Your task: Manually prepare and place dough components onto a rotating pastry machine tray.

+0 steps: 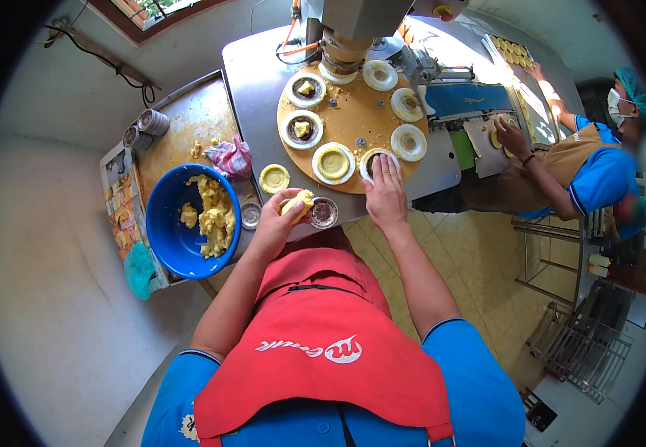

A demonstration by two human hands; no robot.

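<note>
My left hand holds a lump of yellow dough above the table's front edge, beside an empty metal tart tin. My right hand lies with its fingers over a dark tin in a white ring holder on the round turntable. To its left, another holder carries a fluted dough shell. Two more hold dark tins with dough pieces in them. A second dough shell in its tin sits on the steel table near my left hand.
A blue basin of dough stands at left, near a checked cloth and stacked tins. A press head overhangs the turntable's far side. At right, a masked co-worker handles dough pieces beside a blue-belted machine.
</note>
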